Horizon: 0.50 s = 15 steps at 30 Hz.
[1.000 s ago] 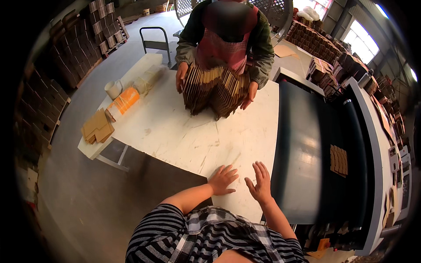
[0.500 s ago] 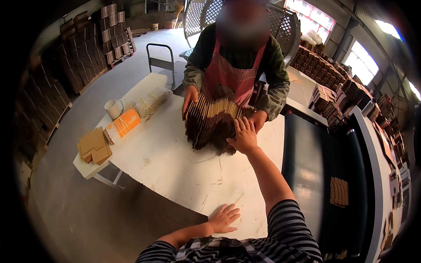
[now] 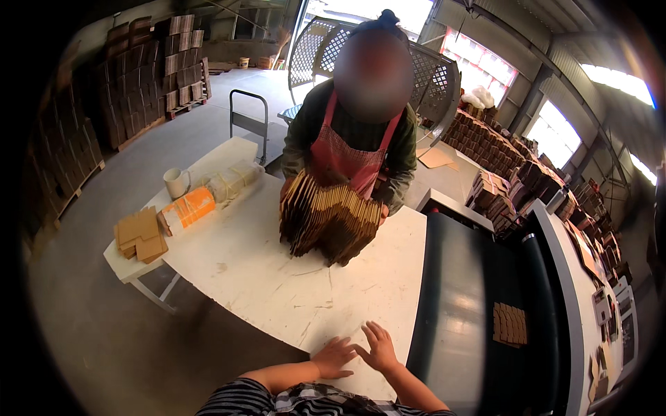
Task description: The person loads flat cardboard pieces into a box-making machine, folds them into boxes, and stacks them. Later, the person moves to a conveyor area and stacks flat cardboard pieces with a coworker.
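Across the white table (image 3: 229, 281), a co-worker (image 3: 347, 156) grips a cardboard bundle (image 3: 329, 220) from both sides

The bundle is a thick row of folded brown pieces packed on edge, its top stepping up and down in a zigzag. It sits at the far part of the table, well apart from the wearer. The co-worker's right hand (image 3: 286, 187) is at one end, partly hidden, and the co-worker's left hand (image 3: 383, 213) presses the other; between them the pieces are squeezed together. Whether the underside bears on the tabletop cannot be told.

Near the close edge, the wearer's left hand (image 3: 334, 358) lies palm down on the table, fingers a little spread, pinching nothing. The wearer's right hand (image 3: 379, 349) is just beside it, fingers apart, also holding nothing; whether it touches the left hand is unclear.

The step in hand looks like steadying or squaring the bundle, with the co-worker bearing it alone. As a judgement, passing it over would call for the wearer to reach forward and press both ends evenly before the co-worker lets go, since loose pieces could slip out of the middle.
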Motion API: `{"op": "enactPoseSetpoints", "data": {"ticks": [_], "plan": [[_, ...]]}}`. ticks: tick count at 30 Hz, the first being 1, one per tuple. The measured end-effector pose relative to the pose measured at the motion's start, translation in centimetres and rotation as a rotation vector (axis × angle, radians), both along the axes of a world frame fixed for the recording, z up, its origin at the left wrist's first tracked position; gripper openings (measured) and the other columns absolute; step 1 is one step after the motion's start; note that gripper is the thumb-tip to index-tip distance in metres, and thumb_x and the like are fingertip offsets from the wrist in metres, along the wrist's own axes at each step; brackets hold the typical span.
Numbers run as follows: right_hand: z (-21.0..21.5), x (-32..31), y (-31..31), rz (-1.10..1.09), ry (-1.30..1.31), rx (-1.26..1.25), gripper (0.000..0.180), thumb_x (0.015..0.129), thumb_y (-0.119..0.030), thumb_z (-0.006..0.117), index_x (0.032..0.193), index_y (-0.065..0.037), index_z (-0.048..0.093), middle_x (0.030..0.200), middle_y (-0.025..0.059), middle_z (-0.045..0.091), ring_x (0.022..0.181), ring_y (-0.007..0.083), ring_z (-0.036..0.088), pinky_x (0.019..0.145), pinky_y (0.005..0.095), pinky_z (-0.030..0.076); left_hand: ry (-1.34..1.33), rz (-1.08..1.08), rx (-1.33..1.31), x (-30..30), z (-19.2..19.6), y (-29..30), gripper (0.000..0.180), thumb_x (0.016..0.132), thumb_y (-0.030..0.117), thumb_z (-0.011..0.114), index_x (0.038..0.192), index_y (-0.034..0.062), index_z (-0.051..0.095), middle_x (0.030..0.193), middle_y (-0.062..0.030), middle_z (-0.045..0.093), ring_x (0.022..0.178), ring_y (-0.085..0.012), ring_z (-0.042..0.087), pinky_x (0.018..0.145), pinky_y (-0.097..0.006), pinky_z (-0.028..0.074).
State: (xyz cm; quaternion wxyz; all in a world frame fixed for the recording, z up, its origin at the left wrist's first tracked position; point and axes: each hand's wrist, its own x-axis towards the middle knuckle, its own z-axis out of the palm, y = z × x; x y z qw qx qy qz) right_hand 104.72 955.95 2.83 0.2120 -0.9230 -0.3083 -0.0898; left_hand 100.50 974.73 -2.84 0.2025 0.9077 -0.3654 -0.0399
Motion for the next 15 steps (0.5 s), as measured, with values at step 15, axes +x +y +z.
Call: {"op": "enactPoseSetpoints", "data": {"ticks": [15], "plan": [[-6.9,-18.2,-4.4,-0.355,0.106,0.160,0.058,0.076,-0.032,0.073,0.125,-0.009,0.052,0.127,0.0209,0.050,0.115,0.0377,0.051,0.095,0.0446,0.043,-0.061,0.039,-0.033,-0.2,-3.8,-0.1,0.066,0.083,0.052,0.056,0.135,0.0131,0.046,0.148,-0.0070,0.033,0.141,-0.0284,0.018,0.113,-0.049,0.010]]}}
